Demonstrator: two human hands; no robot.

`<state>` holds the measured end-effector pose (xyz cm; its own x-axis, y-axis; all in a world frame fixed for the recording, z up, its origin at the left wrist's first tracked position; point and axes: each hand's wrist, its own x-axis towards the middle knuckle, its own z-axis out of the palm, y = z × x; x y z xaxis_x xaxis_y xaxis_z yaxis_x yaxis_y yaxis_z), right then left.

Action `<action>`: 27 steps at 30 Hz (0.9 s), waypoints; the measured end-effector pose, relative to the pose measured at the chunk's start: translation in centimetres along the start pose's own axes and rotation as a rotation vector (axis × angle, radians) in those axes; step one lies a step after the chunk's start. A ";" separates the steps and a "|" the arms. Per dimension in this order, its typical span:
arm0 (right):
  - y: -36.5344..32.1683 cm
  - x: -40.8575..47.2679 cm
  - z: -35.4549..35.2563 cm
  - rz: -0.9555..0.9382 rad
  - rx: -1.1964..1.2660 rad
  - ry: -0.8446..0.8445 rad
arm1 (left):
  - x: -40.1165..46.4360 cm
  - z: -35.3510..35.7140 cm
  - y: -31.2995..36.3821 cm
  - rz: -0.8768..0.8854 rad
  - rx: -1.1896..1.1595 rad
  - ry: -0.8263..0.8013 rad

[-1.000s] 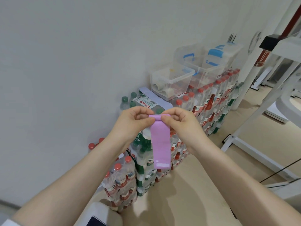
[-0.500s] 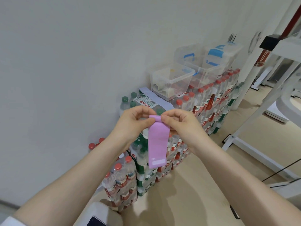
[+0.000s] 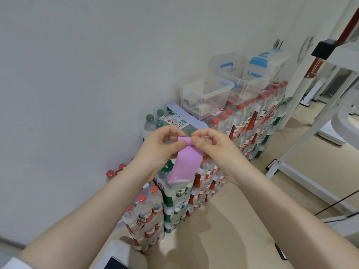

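Observation:
A flat purple elastic band (image 3: 185, 164) hangs in the air in front of me, its top end rolled over. My left hand (image 3: 161, 146) pinches the rolled top from the left with thumb and fingers. My right hand (image 3: 211, 146) pinches the same top from the right. The band's lower end, with a pale printed patch, swings free toward the left.
Stacked shrink-wrapped packs of water bottles (image 3: 242, 136) with red and green caps stand against the white wall (image 3: 97, 74). Clear plastic boxes (image 3: 206, 94) with blue clasps sit on top. A white metal frame (image 3: 303, 171) stands on the beige floor at right.
The band's hanging part has grown shorter as its top end is rolled between my fingers, and its lower end has swung up and to the left.

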<state>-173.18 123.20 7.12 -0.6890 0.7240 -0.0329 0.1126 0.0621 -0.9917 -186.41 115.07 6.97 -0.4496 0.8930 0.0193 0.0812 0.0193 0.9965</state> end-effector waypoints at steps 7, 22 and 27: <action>0.3 0.1 0.1 -0.013 0.026 0.024 | 0.0 -0.3 -0.1 -0.053 -0.012 -0.031; 0.8 0.4 0.4 0.042 0.070 0.023 | -0.1 -0.3 0.0 0.035 0.112 -0.025; 1.2 0.3 0.4 0.016 0.109 0.046 | -0.1 -0.3 0.0 -0.153 0.002 -0.030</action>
<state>-173.56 123.19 5.88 -0.6537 0.7554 -0.0454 0.0429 -0.0228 -0.9988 -186.65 114.87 6.98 -0.4302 0.8925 -0.1353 0.0159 0.1573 0.9874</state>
